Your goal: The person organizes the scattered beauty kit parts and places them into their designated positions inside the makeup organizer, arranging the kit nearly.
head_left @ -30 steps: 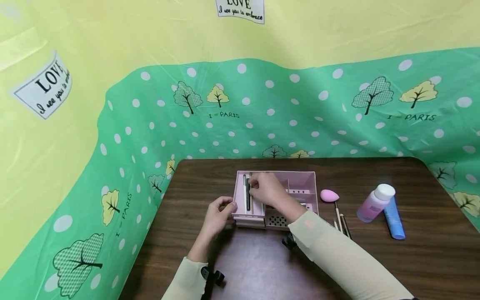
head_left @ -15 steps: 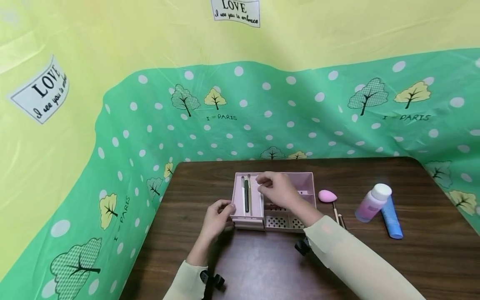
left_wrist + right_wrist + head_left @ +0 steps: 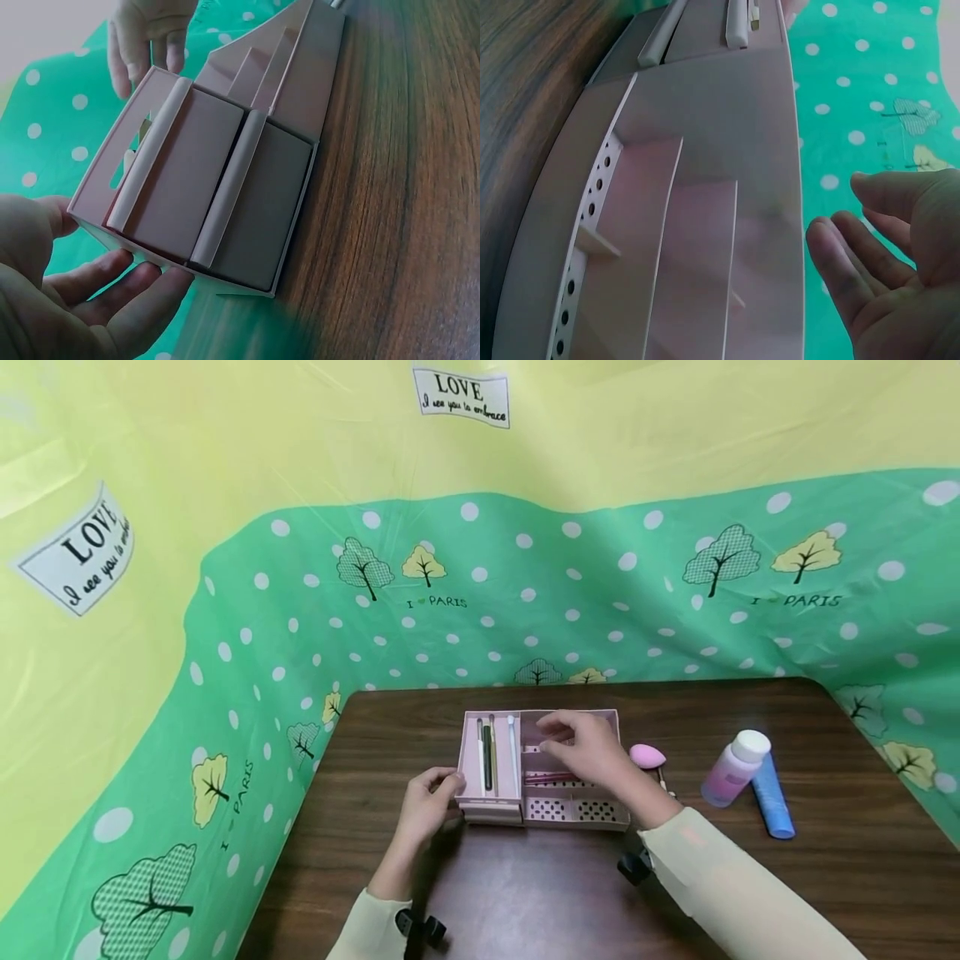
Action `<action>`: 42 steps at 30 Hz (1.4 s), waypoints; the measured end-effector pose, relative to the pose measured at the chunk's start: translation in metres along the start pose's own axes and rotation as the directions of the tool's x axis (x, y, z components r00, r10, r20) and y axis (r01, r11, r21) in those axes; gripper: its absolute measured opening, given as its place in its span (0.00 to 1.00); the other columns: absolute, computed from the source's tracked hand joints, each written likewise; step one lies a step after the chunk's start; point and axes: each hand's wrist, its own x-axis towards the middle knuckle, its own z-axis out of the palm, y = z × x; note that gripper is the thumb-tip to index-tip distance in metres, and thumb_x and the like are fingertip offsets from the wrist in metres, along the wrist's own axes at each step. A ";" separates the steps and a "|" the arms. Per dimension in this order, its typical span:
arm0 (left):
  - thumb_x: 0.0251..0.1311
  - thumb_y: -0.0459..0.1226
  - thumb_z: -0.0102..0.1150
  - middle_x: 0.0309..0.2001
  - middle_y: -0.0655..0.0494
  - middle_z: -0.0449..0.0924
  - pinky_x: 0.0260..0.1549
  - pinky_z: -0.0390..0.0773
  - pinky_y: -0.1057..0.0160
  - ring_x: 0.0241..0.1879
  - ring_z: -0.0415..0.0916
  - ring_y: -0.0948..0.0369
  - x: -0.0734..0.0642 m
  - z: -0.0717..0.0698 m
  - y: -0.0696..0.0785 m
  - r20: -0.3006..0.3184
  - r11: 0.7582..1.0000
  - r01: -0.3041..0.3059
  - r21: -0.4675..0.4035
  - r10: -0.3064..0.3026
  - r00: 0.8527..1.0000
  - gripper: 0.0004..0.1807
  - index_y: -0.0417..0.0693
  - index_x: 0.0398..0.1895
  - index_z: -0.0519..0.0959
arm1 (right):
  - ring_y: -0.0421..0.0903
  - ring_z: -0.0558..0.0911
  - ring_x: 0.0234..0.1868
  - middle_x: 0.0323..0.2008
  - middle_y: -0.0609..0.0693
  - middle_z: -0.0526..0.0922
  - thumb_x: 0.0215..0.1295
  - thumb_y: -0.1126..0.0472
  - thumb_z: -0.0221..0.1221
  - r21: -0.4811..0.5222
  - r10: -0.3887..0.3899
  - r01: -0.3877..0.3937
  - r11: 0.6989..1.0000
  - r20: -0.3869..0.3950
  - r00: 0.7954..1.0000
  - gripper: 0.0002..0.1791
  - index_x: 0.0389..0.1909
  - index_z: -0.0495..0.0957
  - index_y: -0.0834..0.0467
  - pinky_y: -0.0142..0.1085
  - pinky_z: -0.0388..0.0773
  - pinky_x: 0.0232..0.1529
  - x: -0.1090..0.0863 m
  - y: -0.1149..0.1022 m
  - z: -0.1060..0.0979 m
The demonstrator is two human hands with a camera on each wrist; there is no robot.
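A pink makeup organizer sits on the table, with two drawers facing the left wrist camera. My left hand grips its left front corner, thumb at the top edge and fingers along the side. On its flat left top lie several slender makeup brushes, one of them a pale stick-like brush set apart to the right. My right hand hovers over the organizer's right-hand compartments, fingers loosely bent around nothing. A dark red pencil-like stick lies in a middle compartment.
Right of the organizer lie a pink makeup sponge and a brush handle, partly hidden by my right arm. Farther right stand a pink bottle with a white cap and a blue tube. A patterned cloth hangs behind the table.
My right hand has moved right, off the brushes on the organizer's top, uncovering the pale brush and the dark red stick. My left hand keeps its place on the corner.
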 end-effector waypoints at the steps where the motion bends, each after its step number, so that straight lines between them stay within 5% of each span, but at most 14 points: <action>1: 0.69 0.33 0.58 0.45 0.41 0.79 0.41 0.86 0.39 0.41 0.79 0.56 0.002 0.000 -0.004 -0.002 1.000 0.001 0.000 -0.001 1.000 0.15 0.28 0.52 0.81 | 0.50 0.87 0.46 0.50 0.55 0.88 0.63 0.64 0.69 0.003 -0.003 0.003 1.000 -0.002 1.000 0.17 0.53 0.84 0.57 0.42 0.87 0.46 -0.002 0.002 -0.002; 6: 0.69 0.36 0.60 0.46 0.42 0.79 0.39 0.88 0.42 0.41 0.80 0.57 0.007 -0.001 -0.020 -0.007 1.000 0.003 -0.011 -0.003 1.000 0.16 0.32 0.53 0.82 | 0.50 0.88 0.45 0.49 0.55 0.88 0.64 0.64 0.69 0.001 -0.013 0.013 1.000 -0.020 1.000 0.15 0.52 0.85 0.56 0.40 0.88 0.43 -0.013 0.011 -0.012; 18: 0.69 0.38 0.62 0.47 0.44 0.79 0.37 0.88 0.43 0.41 0.81 0.57 0.010 -0.007 -0.031 0.046 0.999 -0.017 -0.032 0.019 0.999 0.19 0.32 0.56 0.80 | 0.48 0.88 0.42 0.45 0.55 0.89 0.63 0.59 0.71 0.012 0.037 -0.037 0.999 -0.021 0.999 0.19 0.54 0.84 0.55 0.33 0.85 0.36 -0.038 0.041 -0.036; 25: 0.66 0.36 0.66 0.51 0.40 0.78 0.37 0.89 0.48 0.40 0.82 0.59 0.010 -0.008 -0.028 0.055 0.997 -0.022 -0.075 0.026 0.998 0.21 0.36 0.60 0.79 | 0.53 0.88 0.43 0.47 0.60 0.88 0.64 0.57 0.71 0.049 0.040 -0.038 0.998 -0.055 0.998 0.21 0.56 0.83 0.61 0.31 0.85 0.38 -0.052 0.060 -0.049; 35: 0.69 0.35 0.63 0.57 0.36 0.75 0.40 0.89 0.49 0.44 0.82 0.57 0.009 -0.010 -0.027 0.108 0.995 -0.055 -0.083 0.064 0.992 0.25 0.45 0.69 0.75 | 0.39 0.87 0.35 0.47 0.65 0.87 0.66 0.58 0.70 0.129 0.134 -0.122 0.984 -0.088 0.987 0.23 0.57 0.80 0.66 0.37 0.88 0.31 -0.071 0.078 -0.059; 42: 0.69 0.36 0.64 0.55 0.37 0.74 0.41 0.88 0.49 0.44 0.83 0.57 0.011 -0.011 -0.029 0.121 0.995 -0.045 -0.088 0.055 0.991 0.25 0.46 0.68 0.76 | 0.41 0.86 0.34 0.48 0.65 0.87 0.67 0.58 0.69 0.121 0.195 -0.183 0.976 -0.097 0.976 0.24 0.58 0.80 0.67 0.40 0.87 0.29 -0.087 0.094 -0.064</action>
